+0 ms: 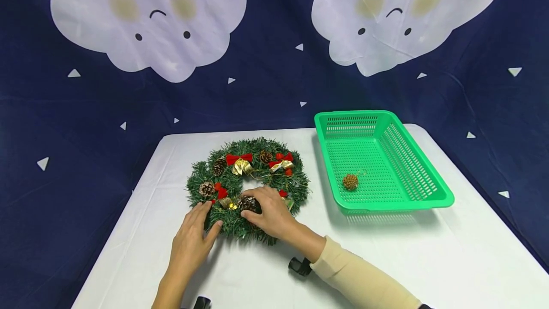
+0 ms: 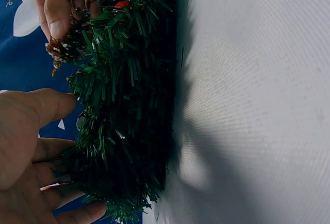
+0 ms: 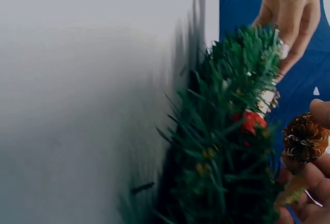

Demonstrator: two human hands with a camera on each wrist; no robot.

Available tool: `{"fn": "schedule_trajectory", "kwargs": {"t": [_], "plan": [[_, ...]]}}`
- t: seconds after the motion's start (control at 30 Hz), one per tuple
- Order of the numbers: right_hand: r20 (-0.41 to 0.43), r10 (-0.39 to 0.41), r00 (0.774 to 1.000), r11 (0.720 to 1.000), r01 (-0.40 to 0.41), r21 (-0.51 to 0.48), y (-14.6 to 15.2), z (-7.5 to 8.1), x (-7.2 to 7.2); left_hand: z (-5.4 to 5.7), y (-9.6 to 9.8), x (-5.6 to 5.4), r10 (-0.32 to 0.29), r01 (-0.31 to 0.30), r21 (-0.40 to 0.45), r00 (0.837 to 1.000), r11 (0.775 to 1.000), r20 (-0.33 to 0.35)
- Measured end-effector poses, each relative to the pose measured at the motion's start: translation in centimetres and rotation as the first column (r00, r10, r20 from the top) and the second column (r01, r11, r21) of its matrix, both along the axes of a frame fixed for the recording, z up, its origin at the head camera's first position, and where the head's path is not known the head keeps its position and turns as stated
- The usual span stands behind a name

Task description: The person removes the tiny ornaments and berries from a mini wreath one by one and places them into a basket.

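Note:
A green wreath (image 1: 266, 149) with red bows, gold ribbons and pine cones lies on the white table. My right hand (image 1: 271, 211) pinches a brown pine cone (image 1: 249, 204) between thumb and fingers at the wreath's near side. In the right wrist view, that pine cone (image 3: 304, 139) shows at the right edge, just off the greenery. Whether it is fastened to the wreath I cannot tell. At the wreath's near left edge, my left hand (image 1: 190, 242) rests with fingers spread and loosely bent, fingertips touching the branches (image 2: 103, 147).
A green plastic basket (image 1: 429, 175) stands on the table (image 1: 141, 232) to the right of the wreath. Inside it lies a small brown ball-shaped ornament (image 1: 350, 182). Behind the table hangs a dark blue cloth (image 1: 274, 89) with white clouds.

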State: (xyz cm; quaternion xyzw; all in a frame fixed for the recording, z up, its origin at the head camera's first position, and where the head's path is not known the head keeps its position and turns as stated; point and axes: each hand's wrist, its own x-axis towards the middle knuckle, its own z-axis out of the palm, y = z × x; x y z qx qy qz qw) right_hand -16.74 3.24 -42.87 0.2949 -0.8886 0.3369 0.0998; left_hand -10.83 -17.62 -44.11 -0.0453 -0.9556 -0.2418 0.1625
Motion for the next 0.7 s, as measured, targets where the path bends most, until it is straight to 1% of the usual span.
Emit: {"fn": "schedule_trajectory", "kwargs": {"t": [0.2,0.3,0.53,0.7], "plan": [[0.001,-0.025,1.0,0.997,0.025,-0.07,0.7,0.4,-0.4,0.0,0.0,0.0,-0.004,0.004,0.0,1.0,1.0,0.007],[0.008,-0.047,0.999,0.996,0.048,-0.08,1.1,0.8,-0.5,0.0,0.0,0.0,-0.004,0.004,-0.003,1.0,1.0,0.006],[-0.01,-0.067,0.998,0.991,0.065,-0.115,2.3,1.6,-0.8,0.0,0.0,0.0,0.0,0.0,-0.007,1.0,1.0,-0.009],[-0.024,-0.096,0.995,0.987,0.092,-0.135,2.9,1.9,-1.0,0.1,0.0,0.1,0.001,-0.001,-0.006,1.0,1.0,0.002]]}}
